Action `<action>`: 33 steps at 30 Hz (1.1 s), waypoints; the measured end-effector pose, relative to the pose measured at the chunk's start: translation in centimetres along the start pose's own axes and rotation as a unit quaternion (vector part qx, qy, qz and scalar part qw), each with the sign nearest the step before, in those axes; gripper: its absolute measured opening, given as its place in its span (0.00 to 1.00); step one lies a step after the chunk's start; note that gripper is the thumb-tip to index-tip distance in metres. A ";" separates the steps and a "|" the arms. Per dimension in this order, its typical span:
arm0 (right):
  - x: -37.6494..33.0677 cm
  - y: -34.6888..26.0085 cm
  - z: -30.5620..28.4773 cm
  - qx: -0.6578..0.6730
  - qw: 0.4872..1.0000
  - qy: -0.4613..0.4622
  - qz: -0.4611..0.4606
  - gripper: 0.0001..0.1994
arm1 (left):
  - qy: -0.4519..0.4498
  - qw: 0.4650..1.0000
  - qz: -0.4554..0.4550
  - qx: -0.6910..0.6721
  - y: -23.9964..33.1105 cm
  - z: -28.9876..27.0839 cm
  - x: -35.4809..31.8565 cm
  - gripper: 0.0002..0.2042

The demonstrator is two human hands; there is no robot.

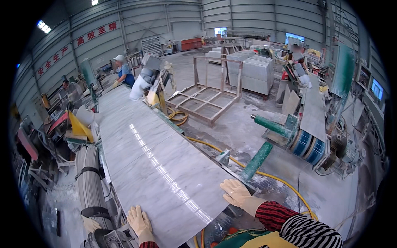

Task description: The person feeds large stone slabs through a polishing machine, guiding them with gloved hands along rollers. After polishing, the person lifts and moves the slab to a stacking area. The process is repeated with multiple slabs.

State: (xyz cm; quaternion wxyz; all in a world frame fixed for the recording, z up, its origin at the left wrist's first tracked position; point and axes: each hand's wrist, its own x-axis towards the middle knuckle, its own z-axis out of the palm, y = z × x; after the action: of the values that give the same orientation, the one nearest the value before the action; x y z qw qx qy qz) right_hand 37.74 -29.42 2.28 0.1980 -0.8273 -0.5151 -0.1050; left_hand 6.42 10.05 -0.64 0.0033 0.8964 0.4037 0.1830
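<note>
Polished white-grey marble slabs (173, 186) lie end to end in a long row on a machine bed that runs away from me. My left hand (139, 223), in a cream rubber glove, rests on the near slab's left edge with fingers stretched out. On the opposite side my right hand (240, 195), gloved alike, lies along the slab's right edge, its fingers extended and flat. Neither hand grips anything. A bright strip of reflected light runs down the slabs.
Left of the bed is a bundle of grey strips (87, 182) with black straps. On the right are a green roller (258, 160), a yellow hose (285, 182) and a metal frame (211, 99). A co-worker (124, 74) stands at the bed's far end. Stacked slabs (256, 74) stand beyond.
</note>
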 end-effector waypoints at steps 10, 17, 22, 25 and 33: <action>0.2 -0.4 0.0 -0.016 1.000 0.011 -0.004 0.24 | 0.022 1.000 0.009 0.004 -0.7 0.7 -0.5 0.23; -0.5 0.2 1.1 -0.021 0.999 0.035 -0.025 0.26 | 0.031 0.999 0.009 0.003 0.0 -0.5 -0.6 0.21; -0.6 0.2 1.1 -0.001 1.000 0.004 -0.006 0.27 | 0.013 1.000 -0.012 0.010 -0.1 -0.4 -1.1 0.20; -1.0 0.6 1.7 -0.020 1.000 0.018 -0.010 0.28 | 0.008 1.000 -0.015 0.008 -0.1 -0.2 -1.1 0.21; -1.9 0.9 2.0 -0.004 1.000 -0.019 0.015 0.29 | 0.012 1.000 -0.012 0.003 -0.1 -0.3 -1.3 0.21</action>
State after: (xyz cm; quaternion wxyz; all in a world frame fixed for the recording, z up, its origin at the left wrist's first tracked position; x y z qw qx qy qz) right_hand 37.66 -30.43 -0.48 0.1859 -0.8378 -0.5057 -0.0882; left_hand 5.49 9.13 -0.81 -0.0022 0.8891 0.4155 0.1919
